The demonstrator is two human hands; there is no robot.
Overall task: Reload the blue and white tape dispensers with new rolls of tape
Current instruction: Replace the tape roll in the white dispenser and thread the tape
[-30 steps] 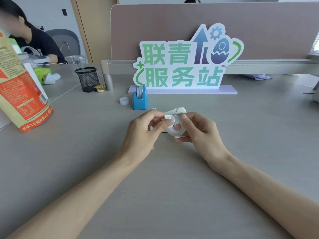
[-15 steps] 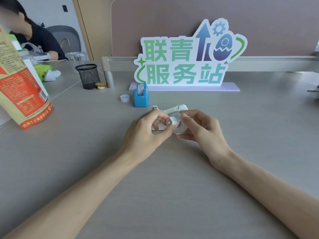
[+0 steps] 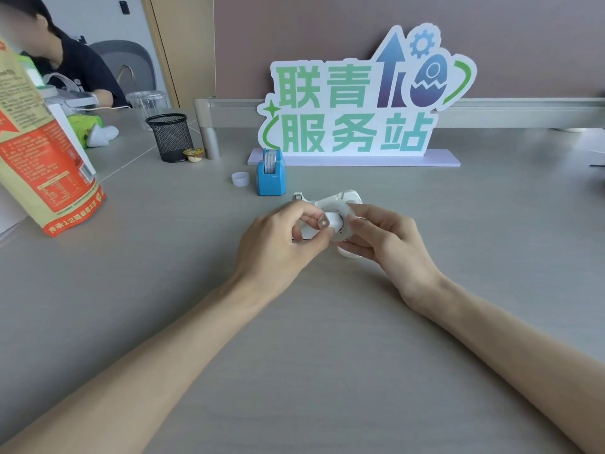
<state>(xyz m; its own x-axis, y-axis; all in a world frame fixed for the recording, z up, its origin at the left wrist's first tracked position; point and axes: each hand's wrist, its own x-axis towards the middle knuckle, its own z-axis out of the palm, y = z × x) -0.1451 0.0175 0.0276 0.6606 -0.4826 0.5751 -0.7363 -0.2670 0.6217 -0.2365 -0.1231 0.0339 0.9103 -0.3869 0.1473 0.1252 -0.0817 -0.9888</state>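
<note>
The white tape dispenser (image 3: pixel 340 199) lies on the grey desk (image 3: pixel 294 322) just behind my hands, partly hidden by them. My right hand (image 3: pixel 386 244) holds a white roll of tape (image 3: pixel 342 221) by its edge in front of the dispenser. My left hand (image 3: pixel 281 247) pinches a small clear hub piece (image 3: pixel 324 222) at the roll's centre. The blue tape dispenser (image 3: pixel 271 175) stands upright farther back, a patterned roll seated in it. A small empty white tape core (image 3: pixel 240 178) sits to its left.
A green and blue standing sign (image 3: pixel 357 103) rises behind the blue dispenser. A black mesh pen cup (image 3: pixel 170 137) and a small round yellow item (image 3: pixel 193 155) stand at back left. An orange and cream bag (image 3: pixel 39 149) leans at the left. Another person (image 3: pixel 65 60) sits at far left.
Both hands have shifted slightly away from me with the roll. My left fingers have moved onto the roll's centre with the clear hub piece.
</note>
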